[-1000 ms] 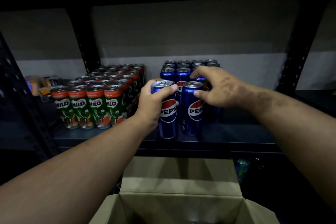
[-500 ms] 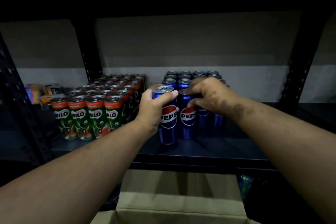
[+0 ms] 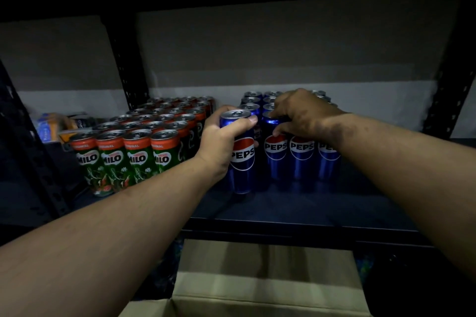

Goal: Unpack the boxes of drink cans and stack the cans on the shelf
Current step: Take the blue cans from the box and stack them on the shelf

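Head view shows the left hand [image 3: 221, 141] wrapped round the upper part of a blue Pepsi can [image 3: 240, 152], thumb across the front just under the rim, the can upright with its base on or just above the dark shelf [image 3: 296, 203]. To the right of that hand, the right hand [image 3: 301, 116] lies over the front Pepsi row [image 3: 301, 154], its fingers curled down on the top of the nearest can there and its thumb on that can's face; whether it truly grips or only steadies the can I cannot tell for certain. Behind that hand more Pepsi tops run toward the wall. To the left of the left hand stands the block of Milo cans [image 3: 134, 144], close by but apart from the held can. Below both forearms sits the open cardboard box [image 3: 268, 291]. The held can looks meant for the left end of the front row. To do it well, I would keep it upright, slide it back until it touches its neighbour and lines up with the row's faces, while the right hand braces the row against tipping, then let go only once it stands flat.
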